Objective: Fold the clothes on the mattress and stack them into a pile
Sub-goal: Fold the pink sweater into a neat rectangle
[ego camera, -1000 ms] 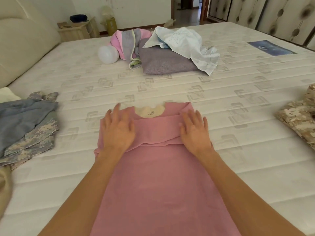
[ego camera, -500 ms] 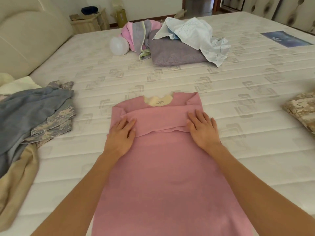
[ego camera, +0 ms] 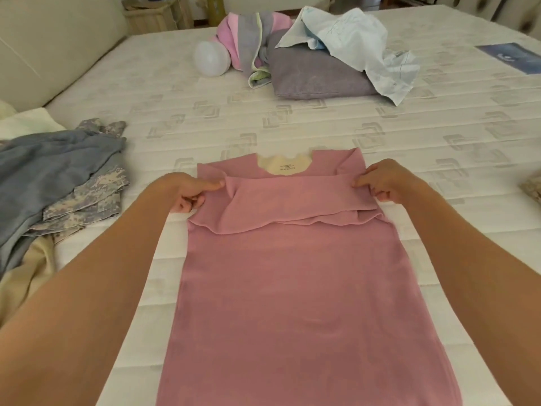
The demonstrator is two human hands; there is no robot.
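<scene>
A pink garment (ego camera: pixel 292 288) lies flat on the white mattress (ego camera: pixel 409 136), neck end away from me, with its sleeves folded across the chest and a cream lining with a label at the collar. My left hand (ego camera: pixel 184 190) pinches the garment's left shoulder edge with curled fingers. At the right shoulder edge, my right hand (ego camera: pixel 383 181) pinches the fabric the same way. A heap of unfolded clothes (ego camera: pixel 316 51) in pink, grey, purple and pale blue lies at the far side of the mattress.
A pile of grey-blue and camouflage clothes (ego camera: pixel 58 177) lies at the left edge, with beige cloth under it. A white round object (ego camera: pixel 212 61) rests beside the far heap. Another camouflage piece (ego camera: pixel 531 187) shows at the right edge. A padded headboard (ego camera: pixel 44 45) stands left.
Both hands went from lying flat on the folded sleeves to the garment's outer shoulder edges, where they now pinch the fabric. The camera moved closer and lower.
</scene>
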